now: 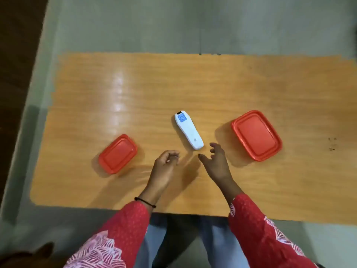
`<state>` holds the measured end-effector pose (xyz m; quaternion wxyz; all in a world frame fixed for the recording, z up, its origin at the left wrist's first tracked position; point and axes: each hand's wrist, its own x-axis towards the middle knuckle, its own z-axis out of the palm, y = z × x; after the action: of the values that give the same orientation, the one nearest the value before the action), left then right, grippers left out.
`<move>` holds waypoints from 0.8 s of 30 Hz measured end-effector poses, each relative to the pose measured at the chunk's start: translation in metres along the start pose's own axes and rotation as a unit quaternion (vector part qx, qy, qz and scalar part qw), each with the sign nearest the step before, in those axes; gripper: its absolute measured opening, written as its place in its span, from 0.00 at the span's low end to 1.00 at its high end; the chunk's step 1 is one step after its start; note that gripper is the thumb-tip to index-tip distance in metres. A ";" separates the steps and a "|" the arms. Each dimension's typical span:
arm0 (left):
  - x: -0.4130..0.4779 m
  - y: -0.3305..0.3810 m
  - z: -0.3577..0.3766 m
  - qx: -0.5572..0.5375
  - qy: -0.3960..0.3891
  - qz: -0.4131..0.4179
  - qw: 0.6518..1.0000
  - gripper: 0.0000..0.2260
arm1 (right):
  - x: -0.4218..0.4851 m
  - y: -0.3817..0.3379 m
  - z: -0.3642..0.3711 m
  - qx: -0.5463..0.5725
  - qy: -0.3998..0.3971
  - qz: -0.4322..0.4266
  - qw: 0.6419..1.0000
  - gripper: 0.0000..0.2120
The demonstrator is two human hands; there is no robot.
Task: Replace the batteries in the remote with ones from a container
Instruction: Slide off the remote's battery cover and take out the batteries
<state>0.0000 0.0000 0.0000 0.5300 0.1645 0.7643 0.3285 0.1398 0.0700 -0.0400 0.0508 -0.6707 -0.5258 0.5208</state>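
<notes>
1. On the table point(193, 84), head view, the white remote point(189, 130) lies flat, its far end leaning left, with a blue patch near that end.
2. Just right of the remote's near end the right hand point(216, 160) hovers, grip wide, fingers spread, not touching it.
3. Left of that near end the left hand point(166, 165) keeps a loose, curled grip. It seems to hold nothing, though blur hides the fingertips.
4. Well left of the remote sits a small red container point(117, 153), lid on. Right of the remote sits a larger red container point(257, 135), also lidded.

Glossy orange wood-grain table point(135, 89) on grey-green floor point(173, 22), perhaps tiled; bright overhead glare.
</notes>
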 end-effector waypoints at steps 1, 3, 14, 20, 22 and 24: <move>0.018 -0.006 0.003 -0.007 0.006 0.023 1.000 0.07 | 0.016 0.005 0.013 -0.014 0.028 -0.029 0.999 0.31; 0.048 -0.018 0.009 -0.012 0.017 0.059 0.998 0.09 | 0.043 0.011 0.034 -0.078 0.087 -0.099 0.988 0.34; 0.060 -0.096 0.010 -0.189 -0.069 0.217 0.955 0.15 | 0.021 0.057 0.082 0.048 0.182 -0.318 0.929 0.21; -0.019 -0.152 0.010 -0.238 -0.135 0.324 0.906 0.19 | -0.083 0.116 0.097 0.195 0.015 -0.336 0.921 0.24; -0.035 -0.168 0.012 -0.265 -0.143 0.306 0.903 0.17 | -0.098 0.131 0.096 0.258 -0.077 -0.300 0.915 0.21; -0.046 -0.180 0.011 -0.303 -0.163 0.280 0.896 0.16 | -0.105 0.141 0.096 0.319 -0.146 -0.280 0.894 0.15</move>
<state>0.0452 -0.1554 -0.0923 0.5571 0.2547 0.4532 0.6476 0.1695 -0.1178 -0.1026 0.3282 -0.3599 -0.4985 0.7171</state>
